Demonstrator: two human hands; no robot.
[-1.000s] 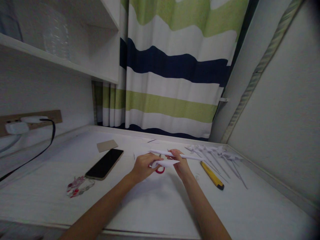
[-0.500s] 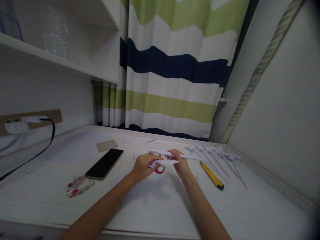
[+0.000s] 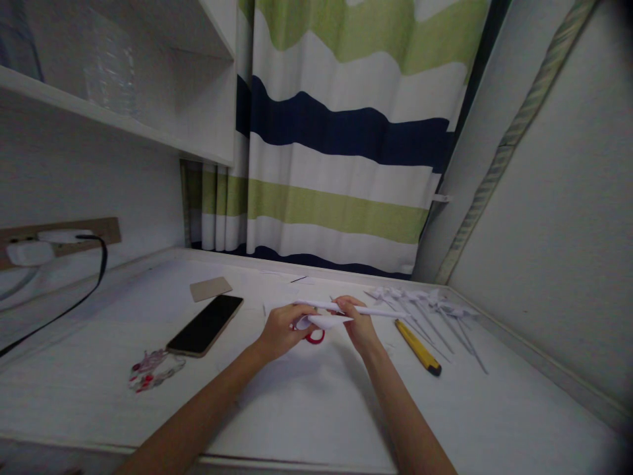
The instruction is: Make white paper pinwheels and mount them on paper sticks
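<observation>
My left hand [image 3: 281,330] is closed on a folded white paper piece [image 3: 328,321], curled at the fingers and tapering to a point on the right. A thin rolled white paper stick [image 3: 380,312] lies across above it, pinched in the fingers of my right hand [image 3: 357,322]. The stick's left end reaches over the left hand's fingertips; whether they grip it too, I cannot tell. Just below the paper piece shows a red loop handle [image 3: 315,338], apparently of scissors, mostly hidden behind the hands. Both hands are held over the white tabletop [image 3: 316,409].
Right of my hands lies a yellow utility knife [image 3: 415,344]. Several white paper shapes on thin sticks [image 3: 428,303] lie behind it. On the left are a phone [image 3: 208,324], a beaded strand [image 3: 151,371] and a beige card [image 3: 210,289]. A striped curtain [image 3: 341,204] hangs behind the table.
The left fingers have lifted slightly towards the paper stick, and the stick's left part sits a little lower. Otherwise both hands keep nearly the same place and hold.
</observation>
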